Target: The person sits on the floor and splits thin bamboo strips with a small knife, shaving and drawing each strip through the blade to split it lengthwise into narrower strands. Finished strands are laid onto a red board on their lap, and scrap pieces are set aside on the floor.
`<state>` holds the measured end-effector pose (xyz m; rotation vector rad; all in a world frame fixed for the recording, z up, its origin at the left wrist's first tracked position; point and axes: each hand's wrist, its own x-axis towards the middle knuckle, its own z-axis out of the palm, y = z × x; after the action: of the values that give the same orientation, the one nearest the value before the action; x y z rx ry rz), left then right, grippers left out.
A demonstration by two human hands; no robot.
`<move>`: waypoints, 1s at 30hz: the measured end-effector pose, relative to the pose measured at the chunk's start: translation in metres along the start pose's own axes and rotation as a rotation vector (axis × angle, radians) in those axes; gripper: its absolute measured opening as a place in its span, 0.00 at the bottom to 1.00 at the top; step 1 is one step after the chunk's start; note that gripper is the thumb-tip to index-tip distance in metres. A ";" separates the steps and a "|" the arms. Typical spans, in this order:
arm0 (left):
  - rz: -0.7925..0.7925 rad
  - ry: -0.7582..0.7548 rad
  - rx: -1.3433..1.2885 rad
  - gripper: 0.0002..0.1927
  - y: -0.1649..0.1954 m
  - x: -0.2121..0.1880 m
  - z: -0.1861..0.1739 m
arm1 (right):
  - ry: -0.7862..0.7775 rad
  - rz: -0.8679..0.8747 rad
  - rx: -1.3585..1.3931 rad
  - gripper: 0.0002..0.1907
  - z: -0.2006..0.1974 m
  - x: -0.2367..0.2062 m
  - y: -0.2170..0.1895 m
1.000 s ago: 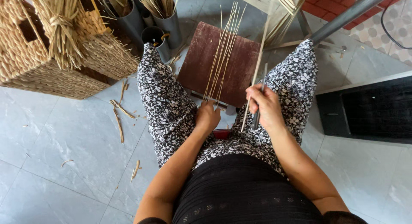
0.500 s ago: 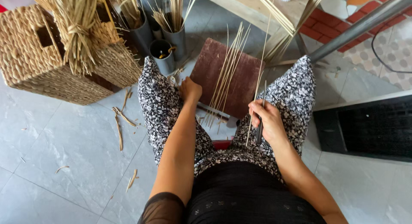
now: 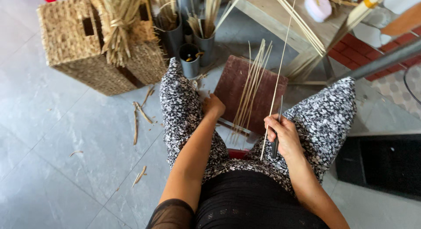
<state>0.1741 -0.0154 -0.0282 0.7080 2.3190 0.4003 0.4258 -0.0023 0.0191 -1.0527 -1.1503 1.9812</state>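
Between our knees lies one dark brown board [image 3: 234, 86], our landmark for all positions. We count roughly eight to ten thin pale strips [image 3: 250, 91] fanned lengthwise across it; they overlap, so the exact number cannot be fixed.

Our right hand [image 3: 283, 137], at the board's near right corner, is closed around two things: one long single strip [image 3: 277, 80], pinched and standing nearly upright so that it rises past the board's far edge, and one dark narrow tool [image 3: 277, 139], probably a blade, mostly hidden inside the fist. Our left hand [image 3: 213, 106] rests at the board's near left edge; fingers are curled under and turned away, so we cannot tell whether they hold anything.

Left of the board and beyond it: three grey cylindrical pots [image 3: 190, 60] holding stalks, the farthest cut off by the frame top. Farther left, one woven basket [image 3: 70, 44], with one tied straw bundle [image 3: 118, 27] leaning on it; a second woven piece beside it is partly covered. On the tiles left of the board we count about six loose scraps [image 3: 142, 112].

Beyond the board's right side stands one wooden table [image 3: 272, 14], cropped, with more long strips on it. One black mat [image 3: 381, 165] lies to the near right. A red object under the board's near edge is mostly hidden.
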 end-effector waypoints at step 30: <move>0.527 -0.147 -0.893 0.13 -0.084 -0.155 -0.039 | -0.385 -0.267 -0.184 0.18 0.087 0.012 0.002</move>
<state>0.2128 -0.1778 0.0420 0.8150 1.5283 1.4402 0.3443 -0.0290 0.0401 -0.5721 -1.6115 1.9367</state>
